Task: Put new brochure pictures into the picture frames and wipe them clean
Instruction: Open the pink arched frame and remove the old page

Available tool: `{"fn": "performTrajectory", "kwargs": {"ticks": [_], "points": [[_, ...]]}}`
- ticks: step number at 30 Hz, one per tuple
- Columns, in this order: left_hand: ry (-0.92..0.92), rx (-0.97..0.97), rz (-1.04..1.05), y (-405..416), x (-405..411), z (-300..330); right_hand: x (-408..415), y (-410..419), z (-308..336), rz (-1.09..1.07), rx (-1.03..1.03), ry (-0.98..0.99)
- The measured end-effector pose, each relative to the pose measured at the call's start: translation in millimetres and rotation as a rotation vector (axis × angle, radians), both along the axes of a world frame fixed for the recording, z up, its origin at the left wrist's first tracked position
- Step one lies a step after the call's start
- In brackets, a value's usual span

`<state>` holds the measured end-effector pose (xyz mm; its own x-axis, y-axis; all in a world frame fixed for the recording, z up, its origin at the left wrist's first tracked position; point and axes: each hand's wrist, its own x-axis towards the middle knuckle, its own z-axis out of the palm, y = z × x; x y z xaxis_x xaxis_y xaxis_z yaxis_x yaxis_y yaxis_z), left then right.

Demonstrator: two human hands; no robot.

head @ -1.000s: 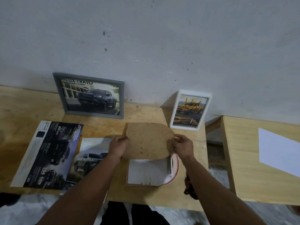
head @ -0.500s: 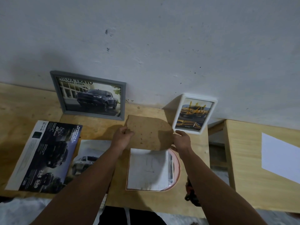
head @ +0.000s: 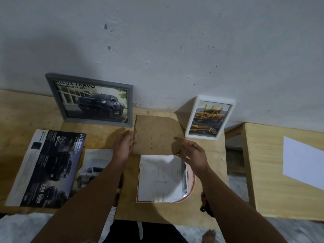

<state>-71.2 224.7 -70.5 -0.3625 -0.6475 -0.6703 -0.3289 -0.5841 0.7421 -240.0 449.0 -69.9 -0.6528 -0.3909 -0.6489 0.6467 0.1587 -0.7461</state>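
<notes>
A brown backing board point(head: 156, 133) with a rounded right end lies flat on the wooden table point(head: 157, 213), beyond an arch-shaped pink frame point(head: 192, 179) that lies face down with a white sheet point(head: 160, 178) in it. My left hand point(head: 123, 146) rests by the board's left edge with fingers straight. My right hand point(head: 193, 153) hovers open over the board's near right corner. A grey frame point(head: 91, 100) with a dark truck picture and a white frame point(head: 209, 118) with a yellow truck picture lean on the wall.
A dark car brochure point(head: 46, 167) and a loose picture of a silver car point(head: 93, 167) lie at the left of the table. A second wooden table point(head: 273, 172) at the right carries a white paper point(head: 303, 158). A dark tool point(head: 206, 206) shows by the table's right edge.
Both hands carried the backing board away from the arch frame and laid it flat farther back, uncovering the white sheet. The fingers have let go and spread.
</notes>
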Motion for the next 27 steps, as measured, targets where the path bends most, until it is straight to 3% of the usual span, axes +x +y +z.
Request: {"fn": "performTrajectory", "kwargs": {"ticks": [2, 6, 9, 15, 22, 27], "points": [[-0.033, -0.098, -0.048, 1.5, 1.9, 2.7, -2.6, 8.5, -7.3, 0.019, 0.031, 0.047], [-0.216, -0.278, -0.297, 6.5, 9.1, -0.1, -4.6, 24.0, -18.9, 0.493, 0.597, 0.491], [-0.304, -0.327, -0.449, 15.7, 20.1, -6.3, 6.7, 37.5, -19.7, 0.676, 0.784, 0.597], [-0.413, -0.452, -0.760, 44.0, 40.0, -19.7, 34.2, 51.4, -35.5, 0.874, 0.876, 0.730], [-0.394, -0.447, -0.799, 63.5, 56.4, -24.8, 45.9, 56.7, -43.7, 0.637, 0.814, 0.657], [-0.407, -0.456, -0.822, 76.4, 72.2, -27.7, 46.1, 71.0, -49.1, 0.614, 0.718, 0.617]]}}
